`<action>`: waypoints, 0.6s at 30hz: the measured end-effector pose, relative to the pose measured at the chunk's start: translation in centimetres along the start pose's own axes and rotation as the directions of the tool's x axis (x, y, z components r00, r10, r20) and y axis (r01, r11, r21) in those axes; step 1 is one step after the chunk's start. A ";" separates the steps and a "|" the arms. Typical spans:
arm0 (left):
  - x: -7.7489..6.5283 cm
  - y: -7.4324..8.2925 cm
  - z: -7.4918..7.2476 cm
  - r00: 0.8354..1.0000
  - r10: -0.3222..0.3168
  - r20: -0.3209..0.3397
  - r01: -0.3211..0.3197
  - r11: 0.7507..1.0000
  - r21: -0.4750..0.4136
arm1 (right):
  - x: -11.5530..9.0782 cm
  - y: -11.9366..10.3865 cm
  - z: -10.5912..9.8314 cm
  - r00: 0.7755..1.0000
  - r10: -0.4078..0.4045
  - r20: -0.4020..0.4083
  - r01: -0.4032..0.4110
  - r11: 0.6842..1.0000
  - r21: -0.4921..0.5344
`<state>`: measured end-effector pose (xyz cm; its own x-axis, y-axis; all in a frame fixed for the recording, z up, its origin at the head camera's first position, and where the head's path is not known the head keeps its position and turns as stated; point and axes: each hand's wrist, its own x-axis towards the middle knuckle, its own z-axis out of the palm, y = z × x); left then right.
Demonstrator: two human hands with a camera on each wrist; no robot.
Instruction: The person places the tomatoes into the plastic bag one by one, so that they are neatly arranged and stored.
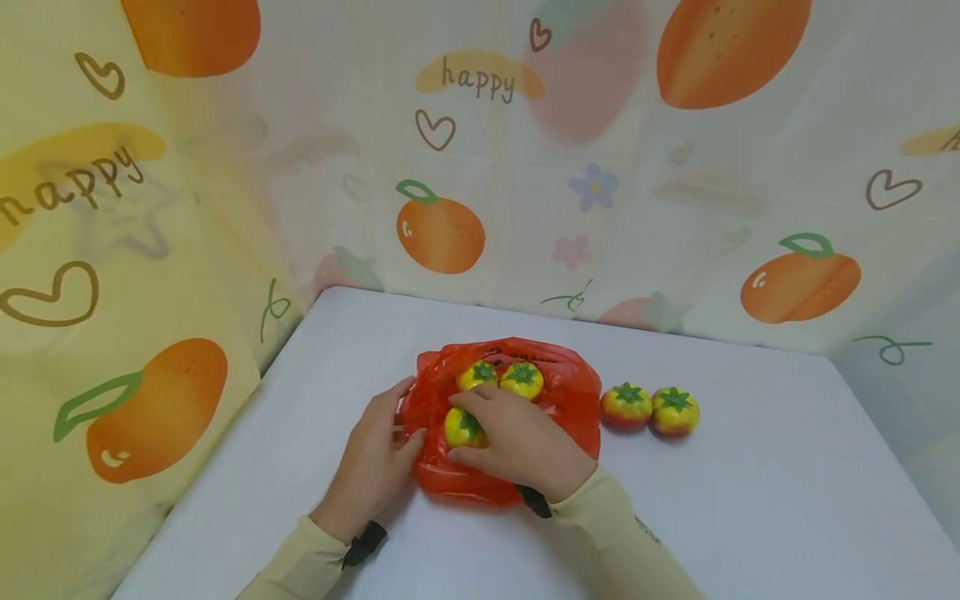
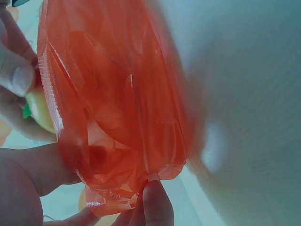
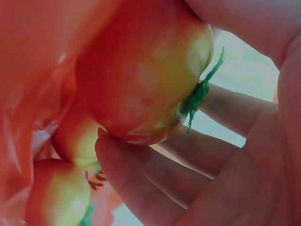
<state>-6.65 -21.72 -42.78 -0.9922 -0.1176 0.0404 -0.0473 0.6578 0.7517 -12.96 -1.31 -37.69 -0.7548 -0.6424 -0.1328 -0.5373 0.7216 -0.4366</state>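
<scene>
A red plastic bag (image 1: 573,412) lies opened out on the white table, its mouth facing up. My left hand (image 1: 367,458) grips the bag's left edge; in the left wrist view the fingertips (image 2: 157,202) pinch the thin plastic. My right hand (image 1: 525,437) holds a yellow-and-red tomato (image 1: 458,427) with a green leafy top, over the bag's opening. The right wrist view shows that tomato (image 3: 146,75) between thumb and fingers. Two similar tomatoes, one at the left (image 1: 477,374) and one at the right (image 1: 522,380), sit in the bag just beyond it.
Right of the bag, two more tomatoes stand side by side on the table, one nearer (image 1: 627,407) and one farther out (image 1: 676,412). A fruit-printed curtain (image 1: 495,175) hangs behind and left of the table (image 1: 787,467).
</scene>
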 end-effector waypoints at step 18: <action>0.3 -0.1 0.2 1.000 -0.018 0.021 0.018 0.999 0.034 | 1.4 0.7 2.2 0.999 -0.007 0.047 0.009 0.999 -0.051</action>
<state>-6.98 -21.66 -43.03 -0.9934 -0.1138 0.0127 -0.0686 0.6805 0.7295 -13.58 -2.23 -40.11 -0.7325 -0.6588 -0.1715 -0.5630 0.7279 -0.3915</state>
